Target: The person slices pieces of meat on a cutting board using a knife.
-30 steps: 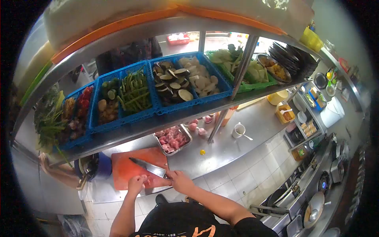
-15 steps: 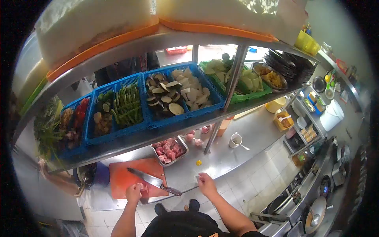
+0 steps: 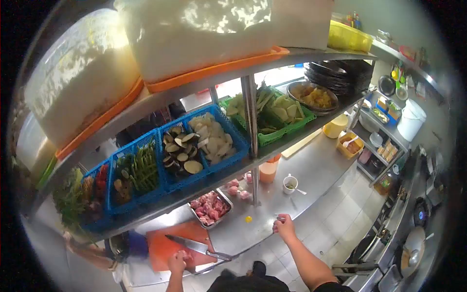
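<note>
A piece of meat (image 3: pixel 188 256) lies on the orange cutting board (image 3: pixel 159 245), the left hand (image 3: pixel 176 263) closed on it. Just ahead of that hand, the knife (image 3: pixel 190 244) rests unheld. The right hand (image 3: pixel 283 226) hangs half-curled, well apart; I cannot tell whether it grips something small. Farther ahead of the left hand, a metal tray (image 3: pixel 230 212) already holds many pieces; this one seems not yet finished.

Pink raw meat (image 3: pixel 188 256) lies beside the knife (image 3: pixel 194 245) on the orange board (image 3: pixel 159 246)
</note>
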`<action>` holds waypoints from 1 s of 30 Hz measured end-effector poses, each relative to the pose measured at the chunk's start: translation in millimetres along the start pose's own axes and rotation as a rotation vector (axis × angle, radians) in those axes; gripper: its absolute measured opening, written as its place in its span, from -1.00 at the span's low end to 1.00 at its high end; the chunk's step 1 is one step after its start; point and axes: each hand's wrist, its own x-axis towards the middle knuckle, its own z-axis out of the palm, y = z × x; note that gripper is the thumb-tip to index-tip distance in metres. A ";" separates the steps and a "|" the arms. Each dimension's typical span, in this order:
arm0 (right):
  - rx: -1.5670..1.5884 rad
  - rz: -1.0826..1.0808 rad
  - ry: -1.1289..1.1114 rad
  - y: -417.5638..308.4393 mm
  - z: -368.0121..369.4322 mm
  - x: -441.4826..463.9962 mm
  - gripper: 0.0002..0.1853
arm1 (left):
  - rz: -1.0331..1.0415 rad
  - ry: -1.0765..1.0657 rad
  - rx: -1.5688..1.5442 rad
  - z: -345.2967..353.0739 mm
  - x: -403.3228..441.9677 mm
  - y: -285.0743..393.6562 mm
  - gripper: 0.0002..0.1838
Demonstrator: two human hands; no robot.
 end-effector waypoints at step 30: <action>0.308 0.146 0.215 -57.2 -32.6 62.6 -0.02 | 0.178 -0.147 -0.104 22.4 49.2 -102.0 -0.84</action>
